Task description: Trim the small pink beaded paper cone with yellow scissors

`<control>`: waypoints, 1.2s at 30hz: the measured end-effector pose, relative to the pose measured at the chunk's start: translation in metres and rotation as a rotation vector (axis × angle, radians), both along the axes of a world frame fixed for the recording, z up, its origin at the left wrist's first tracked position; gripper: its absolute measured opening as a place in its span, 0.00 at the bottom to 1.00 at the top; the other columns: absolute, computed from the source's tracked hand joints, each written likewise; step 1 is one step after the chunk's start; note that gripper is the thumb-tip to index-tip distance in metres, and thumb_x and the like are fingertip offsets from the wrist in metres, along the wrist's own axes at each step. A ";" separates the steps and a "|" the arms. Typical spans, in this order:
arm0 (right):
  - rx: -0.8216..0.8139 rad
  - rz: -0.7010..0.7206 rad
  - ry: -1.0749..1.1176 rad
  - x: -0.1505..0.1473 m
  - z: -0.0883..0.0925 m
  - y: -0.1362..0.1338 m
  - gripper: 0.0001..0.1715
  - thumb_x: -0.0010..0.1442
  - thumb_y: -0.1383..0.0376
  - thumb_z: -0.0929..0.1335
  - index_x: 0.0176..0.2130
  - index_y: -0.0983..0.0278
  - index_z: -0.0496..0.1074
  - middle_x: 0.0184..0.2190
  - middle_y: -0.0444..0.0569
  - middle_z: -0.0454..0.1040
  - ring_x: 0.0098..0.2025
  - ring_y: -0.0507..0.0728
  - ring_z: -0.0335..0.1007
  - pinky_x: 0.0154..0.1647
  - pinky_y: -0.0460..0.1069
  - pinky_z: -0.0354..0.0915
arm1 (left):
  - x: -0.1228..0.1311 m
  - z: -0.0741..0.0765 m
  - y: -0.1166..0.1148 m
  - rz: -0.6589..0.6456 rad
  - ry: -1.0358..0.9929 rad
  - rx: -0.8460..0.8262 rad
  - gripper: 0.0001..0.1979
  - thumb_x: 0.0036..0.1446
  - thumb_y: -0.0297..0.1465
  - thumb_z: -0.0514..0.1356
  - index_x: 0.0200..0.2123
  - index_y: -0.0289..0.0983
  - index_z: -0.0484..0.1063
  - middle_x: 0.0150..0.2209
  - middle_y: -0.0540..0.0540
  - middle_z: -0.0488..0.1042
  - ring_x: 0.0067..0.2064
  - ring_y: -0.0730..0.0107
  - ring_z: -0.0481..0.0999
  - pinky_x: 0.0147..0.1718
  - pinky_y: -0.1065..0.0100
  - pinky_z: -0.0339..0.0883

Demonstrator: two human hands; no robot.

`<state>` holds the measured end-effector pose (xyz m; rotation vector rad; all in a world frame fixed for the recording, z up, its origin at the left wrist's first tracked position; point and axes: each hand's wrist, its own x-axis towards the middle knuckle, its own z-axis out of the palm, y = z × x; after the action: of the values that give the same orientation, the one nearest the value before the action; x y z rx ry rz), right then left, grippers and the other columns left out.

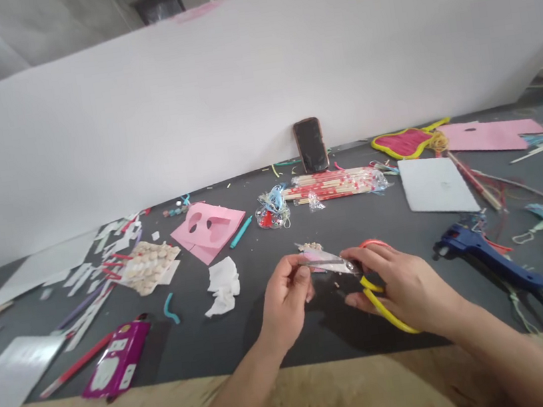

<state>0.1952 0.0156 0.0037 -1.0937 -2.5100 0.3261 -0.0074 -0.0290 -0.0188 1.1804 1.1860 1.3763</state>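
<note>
My right hand (406, 282) is closed round the handles of a pair of scissors (391, 313), which have yellow and red grips. The blades are parted a little and point left, towards my left hand (285, 299). Thumb and fingers of the left hand are pinched together right at the blade tips; what they hold is too small or hidden to name. Just behind the blades lie a pink scrap, partly covered, and a small heap of beige bits (310, 246). A crumpled white tissue (223, 284) rests left of my left hand.
A blue glue gun (491, 255) with its cord lies at right, near a white card (435, 185). Behind are bagged sticks (337, 184) and a phone (311, 145) against the white partition (187, 107). Leftward lie a pink cut-out (210, 229), a purple packet (118, 360) and paper strips.
</note>
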 end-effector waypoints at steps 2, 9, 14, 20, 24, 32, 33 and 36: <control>-0.009 0.014 -0.047 -0.001 -0.003 0.000 0.29 0.56 0.49 0.66 0.52 0.61 0.62 0.41 0.52 0.71 0.42 0.60 0.70 0.38 0.52 0.67 | 0.000 0.000 -0.002 0.002 -0.007 -0.013 0.10 0.62 0.38 0.54 0.37 0.36 0.64 0.20 0.57 0.59 0.22 0.78 0.60 0.24 0.73 0.56; -0.038 0.044 -0.038 -0.006 -0.004 -0.002 0.31 0.56 0.47 0.65 0.52 0.62 0.62 0.41 0.54 0.72 0.41 0.60 0.71 0.35 0.51 0.67 | 0.001 0.004 -0.004 -0.026 -0.019 -0.042 0.11 0.61 0.39 0.54 0.35 0.36 0.63 0.20 0.57 0.58 0.22 0.79 0.59 0.23 0.74 0.55; -0.040 0.044 -0.035 -0.007 -0.004 -0.003 0.31 0.57 0.46 0.65 0.52 0.62 0.62 0.40 0.53 0.72 0.40 0.60 0.71 0.34 0.51 0.67 | 0.003 0.004 -0.004 -0.042 -0.011 -0.050 0.11 0.61 0.39 0.53 0.34 0.36 0.63 0.21 0.56 0.58 0.22 0.79 0.59 0.23 0.74 0.55; -0.061 0.040 -0.054 -0.009 -0.004 -0.004 0.31 0.57 0.46 0.64 0.52 0.62 0.62 0.40 0.53 0.72 0.38 0.59 0.71 0.33 0.51 0.67 | 0.002 0.002 -0.004 -0.043 0.004 -0.050 0.11 0.61 0.39 0.53 0.34 0.37 0.63 0.20 0.56 0.58 0.22 0.78 0.59 0.22 0.74 0.54; -0.072 0.043 -0.048 -0.009 -0.003 -0.004 0.30 0.57 0.46 0.64 0.52 0.63 0.63 0.40 0.53 0.72 0.38 0.59 0.72 0.33 0.50 0.67 | 0.002 0.003 -0.004 -0.048 0.000 -0.054 0.11 0.61 0.40 0.53 0.34 0.37 0.62 0.21 0.56 0.57 0.22 0.78 0.57 0.22 0.74 0.53; -0.048 0.035 -0.051 -0.010 -0.004 -0.007 0.28 0.59 0.47 0.62 0.50 0.63 0.65 0.38 0.54 0.73 0.35 0.58 0.72 0.32 0.49 0.67 | 0.001 0.004 -0.005 -0.027 0.079 -0.046 0.13 0.60 0.41 0.53 0.33 0.37 0.63 0.21 0.55 0.57 0.23 0.76 0.58 0.22 0.74 0.53; -0.025 0.029 -0.060 -0.010 -0.004 -0.008 0.28 0.60 0.47 0.61 0.50 0.63 0.66 0.38 0.54 0.74 0.35 0.58 0.72 0.31 0.50 0.67 | 0.001 0.005 -0.005 -0.023 0.088 -0.046 0.13 0.60 0.41 0.53 0.33 0.37 0.63 0.21 0.55 0.57 0.22 0.76 0.58 0.22 0.74 0.54; 0.060 0.020 -0.081 -0.011 -0.006 -0.010 0.28 0.62 0.47 0.59 0.49 0.64 0.66 0.37 0.55 0.74 0.34 0.59 0.73 0.30 0.50 0.66 | 0.001 0.005 -0.005 -0.004 0.120 -0.044 0.13 0.61 0.41 0.53 0.32 0.37 0.63 0.21 0.55 0.58 0.22 0.76 0.58 0.22 0.73 0.54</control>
<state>0.1843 0.0060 -0.0023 -1.0798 -2.5853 0.2151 -0.0064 -0.0342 -0.0139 1.2485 1.2908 1.2848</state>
